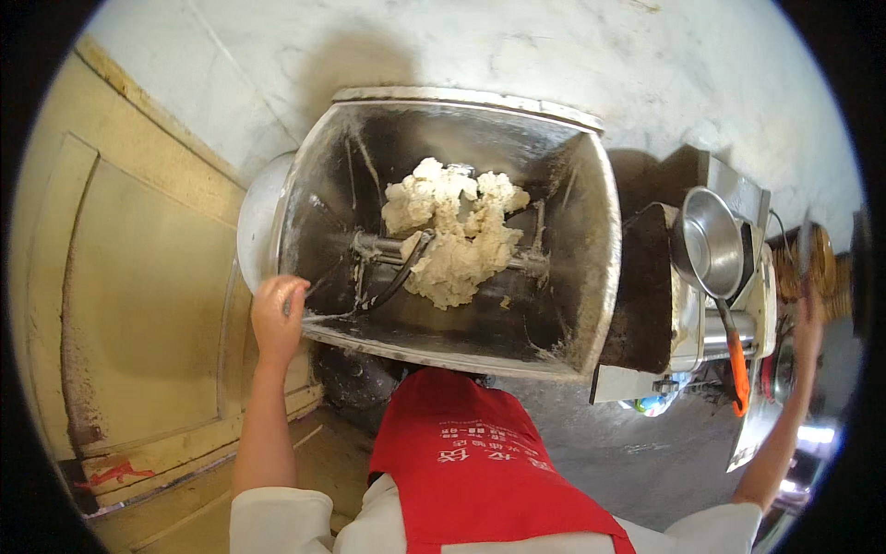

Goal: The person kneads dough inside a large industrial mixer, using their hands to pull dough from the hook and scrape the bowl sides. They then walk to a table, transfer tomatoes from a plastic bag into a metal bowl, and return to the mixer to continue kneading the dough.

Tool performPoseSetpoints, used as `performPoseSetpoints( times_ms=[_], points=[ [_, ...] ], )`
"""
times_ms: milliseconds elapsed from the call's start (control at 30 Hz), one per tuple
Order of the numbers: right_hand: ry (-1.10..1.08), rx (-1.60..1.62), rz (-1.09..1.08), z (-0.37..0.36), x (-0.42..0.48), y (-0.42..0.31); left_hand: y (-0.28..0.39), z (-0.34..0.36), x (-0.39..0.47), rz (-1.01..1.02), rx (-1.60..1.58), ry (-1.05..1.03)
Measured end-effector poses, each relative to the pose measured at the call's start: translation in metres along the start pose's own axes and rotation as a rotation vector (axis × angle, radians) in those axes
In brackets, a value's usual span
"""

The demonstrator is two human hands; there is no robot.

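Note:
A metal dough mixer tub [602,277] stands right before me. Inside it, a lumpy mass of pale dough [460,242] clings around the mixing shaft and a curved dark agitator arm [405,273]. My left hand [280,308] is at the tub's near left corner with its fingers curled; whether they grip the rim is hidden. Far out to the right, beside the picture's rim, my right hand [807,315] is closed around what looks like a knife [805,246], its narrow grey blade pointing away from me. The handle is hidden.
A steel saucepan [709,242] with an orange-tipped handle rests on a machine with metal rollers [727,336] to the right. A yellow panelled door [149,277] stands close on the left. Behind the tub is a pale wall [484,48]. My red apron [477,464] bears writing.

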State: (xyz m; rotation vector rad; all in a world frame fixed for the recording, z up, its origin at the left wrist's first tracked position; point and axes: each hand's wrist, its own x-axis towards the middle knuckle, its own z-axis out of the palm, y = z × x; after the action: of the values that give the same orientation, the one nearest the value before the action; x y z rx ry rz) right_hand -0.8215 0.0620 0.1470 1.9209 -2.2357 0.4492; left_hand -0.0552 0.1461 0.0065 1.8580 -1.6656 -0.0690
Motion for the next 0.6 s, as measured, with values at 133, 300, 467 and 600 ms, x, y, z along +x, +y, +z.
performPoseSetpoints(
  times_ms=[133,300,467,600],
  points=[
    [-0.022,0.281,-0.235,-0.048,0.008,-0.203,-0.002,0.017,0.032,0.028,0.143,0.088],
    [-0.642,-0.111,-0.927,0.061,-0.009,-0.472,-0.05,0.032,0.017,-0.127,0.224,0.101],
    [-0.856,-0.279,-1.296,0.156,-0.032,-0.573,-0.045,0.028,0.03,-0.11,0.156,0.112],
    [-0.937,-0.393,-1.45,0.224,-0.089,-0.634,-0.055,0.019,0.026,-0.184,0.019,0.133]
  ],
)
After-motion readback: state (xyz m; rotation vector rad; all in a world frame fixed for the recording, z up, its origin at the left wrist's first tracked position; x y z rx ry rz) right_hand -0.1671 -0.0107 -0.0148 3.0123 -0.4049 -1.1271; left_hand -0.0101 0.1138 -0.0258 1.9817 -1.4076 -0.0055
